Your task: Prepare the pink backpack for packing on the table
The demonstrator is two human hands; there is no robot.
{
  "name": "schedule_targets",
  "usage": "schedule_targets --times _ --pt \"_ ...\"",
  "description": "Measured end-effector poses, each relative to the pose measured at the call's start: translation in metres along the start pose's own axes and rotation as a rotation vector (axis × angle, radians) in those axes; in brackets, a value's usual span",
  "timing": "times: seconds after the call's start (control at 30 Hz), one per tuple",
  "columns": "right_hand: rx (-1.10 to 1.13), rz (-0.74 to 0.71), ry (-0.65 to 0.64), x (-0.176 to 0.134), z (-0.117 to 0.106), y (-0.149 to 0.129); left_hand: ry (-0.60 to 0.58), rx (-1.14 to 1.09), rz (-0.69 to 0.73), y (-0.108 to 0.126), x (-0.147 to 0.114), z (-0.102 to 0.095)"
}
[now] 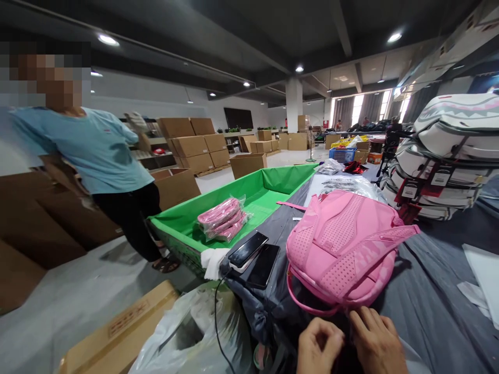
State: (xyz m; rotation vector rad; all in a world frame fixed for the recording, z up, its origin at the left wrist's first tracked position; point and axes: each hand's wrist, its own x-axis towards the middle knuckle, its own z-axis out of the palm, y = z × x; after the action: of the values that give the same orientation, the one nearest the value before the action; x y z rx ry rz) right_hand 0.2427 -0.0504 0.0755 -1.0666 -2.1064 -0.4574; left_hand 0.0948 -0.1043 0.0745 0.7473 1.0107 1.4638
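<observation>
1 pink backpack with perforated panels (343, 239), back panel and 2 shoulder straps facing up, on the counter covered in dark grey-blue cloth (432, 280), right ahead of my hands. 2 hands, both cut off by the bottom edge. Left hand (318, 345): fingers curled narrow, thumb near forefinger; can't tell if there's anything between them. Right hand (378, 340): fingers bent, tips at the backpack's near edge; can't confirm grip, undersides hidden.

2 black glass-faced phones (264, 265) at the counter's left corner, one lying on something white, mostly covered. 1 thin black cable (215, 311) runs down, lower end out of frame. 1 green fabric-sided bin (286, 179) alongside, with pink pouches in clear plastic (220, 215): at least 2, overlap and glare block an exact count. 1 stack of white bags with grey trim (448, 143) on the right: 4 or more, layers hide each other. 2 white-labelled hang tags (440, 179) stand out on it, print too small. 1 co-worker in a light blue T-shirt (105, 150) far left, hands hard to make out.
</observation>
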Motion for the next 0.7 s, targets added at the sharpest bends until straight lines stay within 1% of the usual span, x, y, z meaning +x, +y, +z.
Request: schedule_targets --times 0.07,0.1,0.13,0.23,0.3,0.4,0.5,0.57,0.6,0.67,0.7 --pt "0.006 0.009 0.005 0.000 0.002 0.002 0.191 0.000 0.069 -0.017 0.014 -0.006" --pt "0.006 0.012 0.001 0.000 0.003 0.002 0.254 -0.024 0.077 -0.026 0.019 -0.007" --pt "0.006 0.019 -0.002 0.000 0.004 0.002 0.277 -0.069 0.056 -0.034 0.023 -0.007" --pt "0.023 0.066 -0.002 0.002 0.005 0.002 0.246 -0.237 -0.078 -0.057 0.031 0.002" --pt "0.047 0.088 -0.013 0.004 0.005 0.000 0.209 -0.310 -0.153 -0.066 0.035 0.012" --pt "0.058 0.130 -0.035 0.007 0.001 -0.005 0.131 -0.324 -0.211 -0.073 0.036 0.025" --pt "0.042 0.182 -0.057 0.012 -0.003 -0.011 0.043 -0.301 -0.310 -0.075 0.033 0.030" --pt "0.027 0.199 -0.069 0.015 -0.004 -0.014 0.042 -0.286 -0.327 -0.076 0.032 0.029" --pt "0.016 0.206 -0.074 0.016 -0.005 -0.015 0.053 -0.296 -0.302 -0.076 0.033 0.028" --pt "-0.008 0.217 -0.090 0.017 -0.004 -0.016 0.070 -0.384 -0.271 -0.078 0.037 0.026" --pt "-0.020 0.224 -0.097 0.017 -0.004 -0.016 0.070 -0.445 -0.283 -0.080 0.039 0.025"
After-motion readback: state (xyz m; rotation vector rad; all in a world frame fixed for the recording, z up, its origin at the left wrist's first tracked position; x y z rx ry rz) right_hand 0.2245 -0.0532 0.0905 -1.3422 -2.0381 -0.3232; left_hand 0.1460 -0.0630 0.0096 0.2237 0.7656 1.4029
